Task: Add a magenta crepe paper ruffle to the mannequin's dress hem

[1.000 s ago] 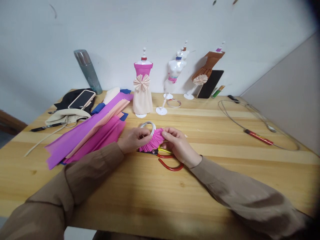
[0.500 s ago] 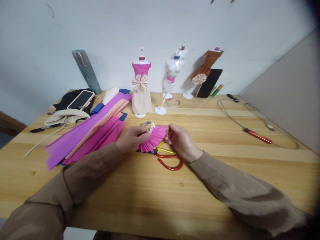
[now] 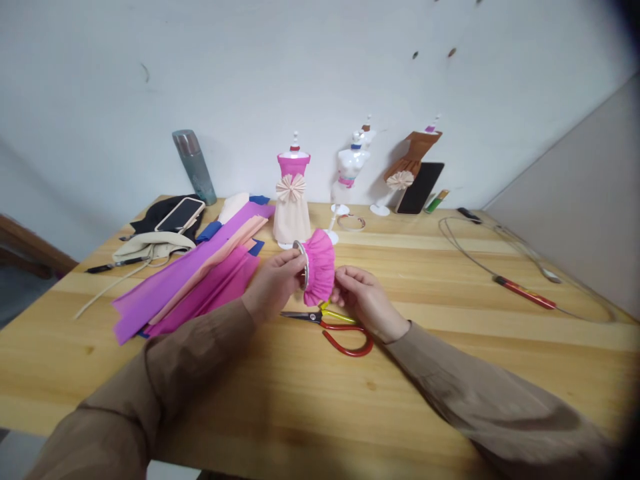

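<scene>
My left hand [image 3: 275, 283] is closed, thumb and fingers pinching a roll of white tape [image 3: 299, 247] above the table. A gathered strip of bright pink crepe paper [image 3: 321, 267] fans out from the tape's side. At the paper's right edge, my right hand [image 3: 369, 300] is closed, its fingertips pinched against that edge. Red-handled scissors [image 3: 354, 352] lie on the table just below, blades pointing left. A yellow-handled tool [image 3: 340, 316] lies partly behind the scissors and my right fingers.
Purple, peach and pink paper sheets [image 3: 200, 267] lie at left, near a phone [image 3: 180, 215] and a bottle [image 3: 195, 167]. Small dress forms stand behind, one in a pink-and-cream dress [image 3: 293, 213], another in brown [image 3: 413, 157]. A red cabled tool [image 3: 525, 292] lies at right.
The tape and pink paper have been lifted and turned more upright, uncovering the scissor blades. My right hand stays at the paper's edge. The camera view has tilted up slightly.
</scene>
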Demonstrator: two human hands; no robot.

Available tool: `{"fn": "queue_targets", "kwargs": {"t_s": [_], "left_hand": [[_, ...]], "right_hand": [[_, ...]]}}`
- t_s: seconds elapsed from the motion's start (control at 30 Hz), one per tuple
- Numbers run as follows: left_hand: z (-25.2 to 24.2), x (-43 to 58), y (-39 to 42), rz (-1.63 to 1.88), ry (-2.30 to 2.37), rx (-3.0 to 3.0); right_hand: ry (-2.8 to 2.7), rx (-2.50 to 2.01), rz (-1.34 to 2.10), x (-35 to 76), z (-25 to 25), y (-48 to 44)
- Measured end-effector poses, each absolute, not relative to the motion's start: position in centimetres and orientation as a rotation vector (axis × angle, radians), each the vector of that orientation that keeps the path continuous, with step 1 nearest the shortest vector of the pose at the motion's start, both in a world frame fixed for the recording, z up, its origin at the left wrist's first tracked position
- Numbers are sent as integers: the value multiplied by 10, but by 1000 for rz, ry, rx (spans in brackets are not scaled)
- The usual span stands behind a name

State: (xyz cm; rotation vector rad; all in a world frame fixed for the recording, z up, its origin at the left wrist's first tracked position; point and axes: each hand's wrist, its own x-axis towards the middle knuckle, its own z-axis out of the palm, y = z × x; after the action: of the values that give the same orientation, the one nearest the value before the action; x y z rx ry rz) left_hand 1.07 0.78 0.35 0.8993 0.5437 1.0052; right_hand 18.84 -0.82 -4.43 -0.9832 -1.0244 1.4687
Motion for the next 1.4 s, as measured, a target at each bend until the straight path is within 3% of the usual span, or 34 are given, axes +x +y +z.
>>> {"fn": "queue_targets", "kwargs": {"t_s": [0.33,0.63,0.83,0.97,1.1,1.23,1.4], "left_hand": [[0,10,9,1051,432,832],[1,15,5,1094,422,668],[-2,11,8,1085,430,605],[-5,6,13,1114,461,502],[-3,5,16,1144,470,502],[-1,4,17,1149,462,518],[0,2,19,1141,407,575]], "right_hand": [[-1041,-1028,1384,196,-40,-9],[-1357,-770,1338,195,-28,-17],[-1325,-1019,1254,199,-36,-9],[-1946,-1316,911,211,-21,-10],[-2627,-1230,697,216,-4,-24],[-2771,-1203,526,211,-4,-32],[-2762,-1140,643,213,-1,-29]]}}
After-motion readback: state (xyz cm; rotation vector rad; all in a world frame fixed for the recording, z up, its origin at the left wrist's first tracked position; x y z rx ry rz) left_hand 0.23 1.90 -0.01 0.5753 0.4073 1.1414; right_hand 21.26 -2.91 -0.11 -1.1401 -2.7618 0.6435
